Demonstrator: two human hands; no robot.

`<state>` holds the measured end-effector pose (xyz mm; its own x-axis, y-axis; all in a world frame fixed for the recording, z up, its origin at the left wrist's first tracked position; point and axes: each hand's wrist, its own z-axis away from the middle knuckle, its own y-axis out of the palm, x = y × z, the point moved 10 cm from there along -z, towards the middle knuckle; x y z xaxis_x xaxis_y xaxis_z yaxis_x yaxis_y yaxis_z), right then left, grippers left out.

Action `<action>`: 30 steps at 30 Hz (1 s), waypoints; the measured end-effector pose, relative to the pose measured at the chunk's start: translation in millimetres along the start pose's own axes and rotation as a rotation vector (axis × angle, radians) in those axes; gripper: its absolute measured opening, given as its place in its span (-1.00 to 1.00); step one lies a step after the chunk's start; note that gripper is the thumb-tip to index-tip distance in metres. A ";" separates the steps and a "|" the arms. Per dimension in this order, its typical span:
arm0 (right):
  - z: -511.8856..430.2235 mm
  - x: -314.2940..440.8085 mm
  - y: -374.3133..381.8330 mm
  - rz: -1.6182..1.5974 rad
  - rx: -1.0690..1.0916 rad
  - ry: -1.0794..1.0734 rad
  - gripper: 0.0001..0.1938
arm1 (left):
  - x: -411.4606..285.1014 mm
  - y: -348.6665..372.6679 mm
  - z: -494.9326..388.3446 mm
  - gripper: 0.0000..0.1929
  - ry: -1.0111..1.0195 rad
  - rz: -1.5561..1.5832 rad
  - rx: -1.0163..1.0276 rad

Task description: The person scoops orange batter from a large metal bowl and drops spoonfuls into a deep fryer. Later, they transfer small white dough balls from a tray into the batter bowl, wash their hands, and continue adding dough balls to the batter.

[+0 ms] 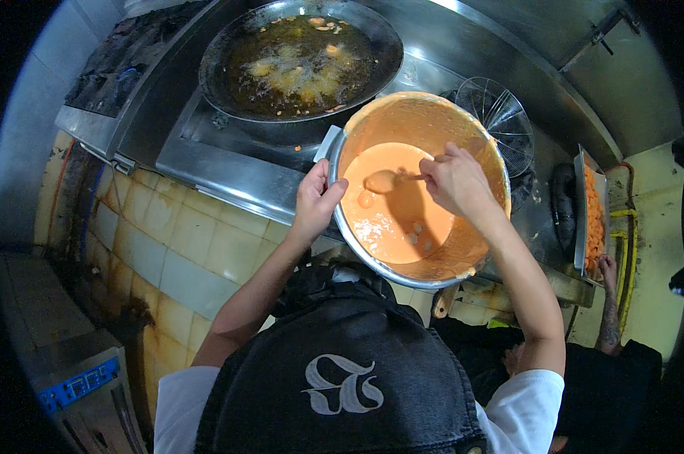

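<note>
A deep metal pot (492, 181) of orange batter (364, 227) is in front of me, its inner wall smeared with batter. My left hand (317, 198) grips its left rim, the thumb over the edge. My right hand (458, 179) is inside the pot and closed around the handle of a batter-coated spoon (380, 181). The spoon's head lies at the batter's surface. A few pale lumps (418, 235) show in the batter near the front. Just beyond the pot, a large wok (206, 79) holds bubbling oil with battered pieces (313, 85) frying in it.
A wire spider strainer (498, 127) rests behind the pot at right. Farther right, a co-worker's hand (607, 269) touches a metal tray (579, 210) of orange pieces. The co-worker's dark-clothed body (603, 391) is close on my right. A steel counter edge (234, 193) runs along the left.
</note>
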<state>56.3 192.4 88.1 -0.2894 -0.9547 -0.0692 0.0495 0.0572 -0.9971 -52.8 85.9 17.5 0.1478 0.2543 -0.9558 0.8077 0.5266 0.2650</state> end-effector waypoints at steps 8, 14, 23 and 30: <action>-9.4 20.9 60.2 -0.130 0.186 -0.051 -0.87 | -8.6 4.0 -0.2 -0.91 0.024 0.021 0.008; -5.1 3.7 57.7 -0.513 0.190 0.023 -0.89 | -1.3 0.9 0.4 -0.90 0.015 0.021 0.002; 27.6 -30.4 47.2 -1.128 0.297 0.275 -0.90 | -5.8 2.2 -0.3 -0.90 0.022 -0.006 -0.026; 19.0 -71.1 -11.4 -0.977 -0.028 0.355 -0.88 | -2.2 1.2 -0.1 -0.90 -0.003 0.029 -0.024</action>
<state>94.5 254.1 105.0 -0.4566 -0.4482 0.7685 -0.3784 -0.6840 -0.6237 -52.1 86.1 19.9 0.1729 0.2679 -0.9478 0.7890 0.5384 0.2961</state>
